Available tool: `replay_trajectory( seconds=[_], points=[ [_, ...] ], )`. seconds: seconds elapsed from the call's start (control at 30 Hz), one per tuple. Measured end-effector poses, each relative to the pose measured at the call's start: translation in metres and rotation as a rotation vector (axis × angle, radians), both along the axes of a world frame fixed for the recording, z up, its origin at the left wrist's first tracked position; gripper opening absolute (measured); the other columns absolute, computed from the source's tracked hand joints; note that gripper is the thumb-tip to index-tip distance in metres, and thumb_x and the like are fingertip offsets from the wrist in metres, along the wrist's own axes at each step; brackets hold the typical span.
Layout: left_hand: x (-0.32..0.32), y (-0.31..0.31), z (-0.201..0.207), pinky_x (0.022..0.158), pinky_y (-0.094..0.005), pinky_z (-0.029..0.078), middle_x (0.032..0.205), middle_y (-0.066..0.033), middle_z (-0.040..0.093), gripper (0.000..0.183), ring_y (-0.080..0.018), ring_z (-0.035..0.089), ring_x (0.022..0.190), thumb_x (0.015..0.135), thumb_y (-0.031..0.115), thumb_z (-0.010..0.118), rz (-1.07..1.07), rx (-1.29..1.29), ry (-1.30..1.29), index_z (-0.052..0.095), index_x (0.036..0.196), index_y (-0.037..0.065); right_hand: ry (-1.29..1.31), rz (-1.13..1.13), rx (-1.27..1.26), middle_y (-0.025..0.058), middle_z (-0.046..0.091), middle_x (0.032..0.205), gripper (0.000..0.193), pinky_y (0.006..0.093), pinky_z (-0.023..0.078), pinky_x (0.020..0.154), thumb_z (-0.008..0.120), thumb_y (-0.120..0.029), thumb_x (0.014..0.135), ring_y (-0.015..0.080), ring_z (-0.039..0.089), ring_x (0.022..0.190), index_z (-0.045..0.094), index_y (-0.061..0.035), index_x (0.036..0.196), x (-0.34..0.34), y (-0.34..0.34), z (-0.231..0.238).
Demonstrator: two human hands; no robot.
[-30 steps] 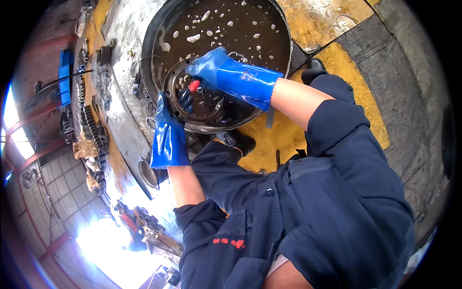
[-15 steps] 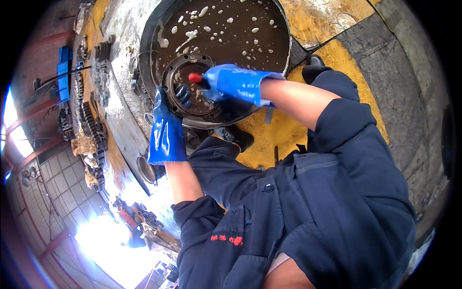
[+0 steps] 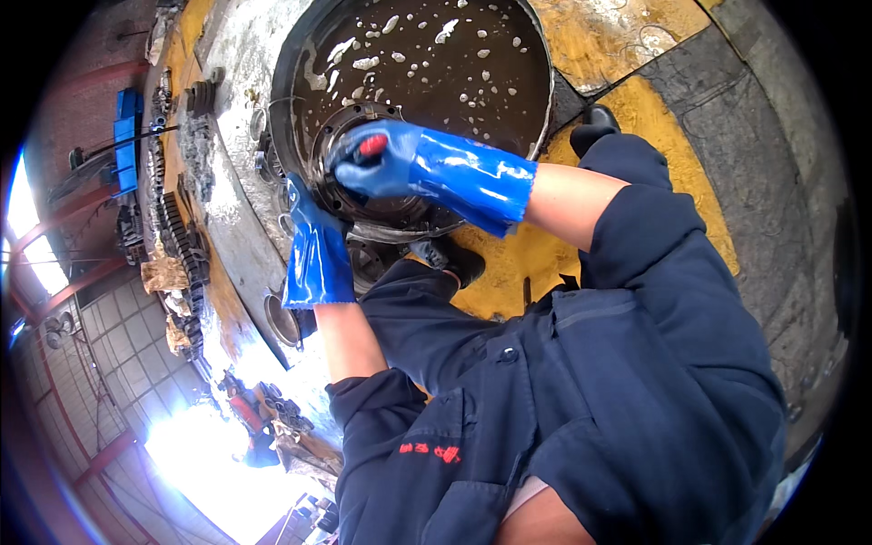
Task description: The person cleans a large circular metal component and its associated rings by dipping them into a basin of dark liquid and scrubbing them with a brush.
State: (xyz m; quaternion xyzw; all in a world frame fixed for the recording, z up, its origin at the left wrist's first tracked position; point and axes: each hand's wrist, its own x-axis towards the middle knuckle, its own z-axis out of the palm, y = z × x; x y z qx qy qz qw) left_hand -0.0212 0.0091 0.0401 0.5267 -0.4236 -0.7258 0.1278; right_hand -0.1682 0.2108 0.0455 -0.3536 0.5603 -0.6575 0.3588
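A wide round tub (image 3: 550,86) holds murky brown liquid with patches of foam (image 3: 445,32). At its near left side lies a dark metal ring (image 3: 361,111) with bolt holes round its flange. My left hand (image 3: 313,241), in a blue rubber glove, grips the ring's left edge; its fingertips are hidden now. My right hand (image 3: 386,168), gloved alike, is closed round a red-handled tool (image 3: 372,144) over the ring's middle. The tool's working end is hidden under the glove.
Metal rings and round parts (image 3: 282,318) lie left of the tub. Further left run rows of dark machine parts (image 3: 173,218) and a blue bin (image 3: 125,141). Yellow plates (image 3: 627,118) and dark mats (image 3: 736,118) cover the floor. My boots (image 3: 595,127) flank the tub.
My right hand has moved left with the red-handled tool and now covers the ring's opening and my left fingers. My left hand stays at the ring's edge.
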Motion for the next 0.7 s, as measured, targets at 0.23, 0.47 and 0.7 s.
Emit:
replay_trajectory(
  seconds=[0.23, 0.47, 0.7],
  points=[
    [-0.007, 0.006, 0.004, 0.111, -0.063, 0.05, 0.149, -0.0224, 0.063, 0.08, -0.0434, 0.062, 0.133, 0.101, 0.074, 0.054, -0.079, 0.074, 0.024, 0.061, 0.147, 0.009, 0.52, 0.272, 0.072, 0.0103, 0.08, 0.111, 0.024, 0.0399, 0.062, 0.09, 0.073, -0.028, 0.09, 0.03, 0.077, 0.102, 0.083, -0.0173, 0.109, 0.004, 0.04, -0.01],
    [0.001, -0.009, -0.011, 0.086, -0.0417, 0.056, 0.117, -0.0173, 0.072, 0.036, -0.0334, 0.07, 0.1, 0.105, 0.034, 0.069, -0.416, 0.145, 0.183, 0.065, 0.127, 0.006, 0.938, 0.245, 0.509, 0.0069, 0.08, 0.092, 0.017, 0.0488, 0.062, 0.075, 0.075, -0.034, 0.084, 0.0346, 0.077, 0.084, 0.079, -0.0211, 0.095, -0.032, 0.046, -0.007],
    [-0.002, 0.003, -0.004, 0.076, -0.0392, 0.054, 0.096, -0.0114, 0.065, 0.023, -0.0257, 0.062, 0.086, 0.104, 0.023, 0.069, -0.477, 0.227, 0.3, 0.067, 0.117, 0.004, 0.431, -0.156, 0.554, 0.0133, 0.08, 0.099, 0.033, 0.0473, 0.061, 0.09, 0.066, -0.038, 0.086, 0.0357, 0.077, 0.095, 0.081, -0.0168, 0.106, -0.043, 0.024, 0.003]
  ],
)
